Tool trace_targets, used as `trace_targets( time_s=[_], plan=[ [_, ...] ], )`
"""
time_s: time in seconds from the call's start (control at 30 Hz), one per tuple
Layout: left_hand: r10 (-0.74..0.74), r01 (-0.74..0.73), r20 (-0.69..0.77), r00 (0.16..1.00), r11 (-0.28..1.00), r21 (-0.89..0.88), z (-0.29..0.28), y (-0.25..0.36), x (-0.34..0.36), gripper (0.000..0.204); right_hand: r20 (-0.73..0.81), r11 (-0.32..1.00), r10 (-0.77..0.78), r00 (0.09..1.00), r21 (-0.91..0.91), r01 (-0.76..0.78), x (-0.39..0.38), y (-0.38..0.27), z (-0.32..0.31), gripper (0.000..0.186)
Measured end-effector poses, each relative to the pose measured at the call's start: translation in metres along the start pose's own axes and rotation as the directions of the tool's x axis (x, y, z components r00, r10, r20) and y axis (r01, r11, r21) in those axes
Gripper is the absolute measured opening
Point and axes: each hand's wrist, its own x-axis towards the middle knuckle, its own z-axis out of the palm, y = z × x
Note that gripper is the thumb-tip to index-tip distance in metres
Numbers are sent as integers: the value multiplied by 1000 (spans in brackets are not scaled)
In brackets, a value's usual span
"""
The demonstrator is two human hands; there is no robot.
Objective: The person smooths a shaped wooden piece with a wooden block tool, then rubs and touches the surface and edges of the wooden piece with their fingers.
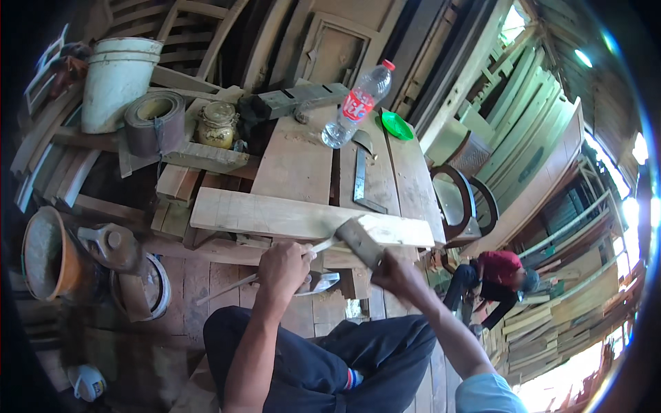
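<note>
My left hand is closed round a slim, pale tool, which looks like a chisel. Its end reaches toward the edge of a long, light wooden board lying across the workbench; motion blurs it there. My right hand grips a mallet with a blocky, grey-brown head. The head hangs in front of the board, beside the slim tool; whether the two touch I cannot tell. A shiny piece of metal lies below my hands, partly hidden.
On the workbench stand a plastic bottle, a green dish and a metal try square. To the left are a glass jar, an abrasive roll and a white bucket. Another person sits at right.
</note>
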Motion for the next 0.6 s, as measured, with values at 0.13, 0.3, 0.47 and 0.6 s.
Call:
trace_targets(
  time_s=[0.13, 0.3, 0.47, 0.6],
  plan=[
    [-1, 3, 50, 999, 999, -44, 10, 9, 4, 20, -158, 984, 172, 972, 71, -163, -7, 15, -6, 42],
    [7, -8, 10, 1000, 997, 75, 11, 0, 6, 21, 2, 995, -60, 998, -83, 60, -20, 0, 0, 39],
    [68, -67, -17, 998, 996, 62, 19, 0, 6, 25, -51, 991, 107, 993, 85, -102, -12, -10, -8, 40],
    [119, -118, -7, 993, 991, 59, 19, -4, 9, 21, 19, 998, 12, 1000, 66, -13, -10, -12, -6, 43]
  ],
)
